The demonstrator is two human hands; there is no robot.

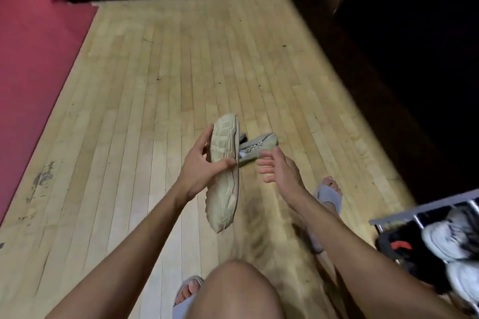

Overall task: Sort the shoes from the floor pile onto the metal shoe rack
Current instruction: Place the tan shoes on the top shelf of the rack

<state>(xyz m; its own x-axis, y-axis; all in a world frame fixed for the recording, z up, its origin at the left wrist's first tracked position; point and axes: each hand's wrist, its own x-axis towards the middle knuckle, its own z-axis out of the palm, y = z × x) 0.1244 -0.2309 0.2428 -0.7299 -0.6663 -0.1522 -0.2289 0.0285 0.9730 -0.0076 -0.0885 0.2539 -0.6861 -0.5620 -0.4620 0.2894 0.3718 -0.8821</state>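
Beige shoe [224, 176] gripped by left hand [199, 171].

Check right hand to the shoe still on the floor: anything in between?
Nothing visible. The right hand hovers open just above the grey shoe on the wood floor, with no object between them. The left hand holds the beige shoe sole-up beside it, left of that path.
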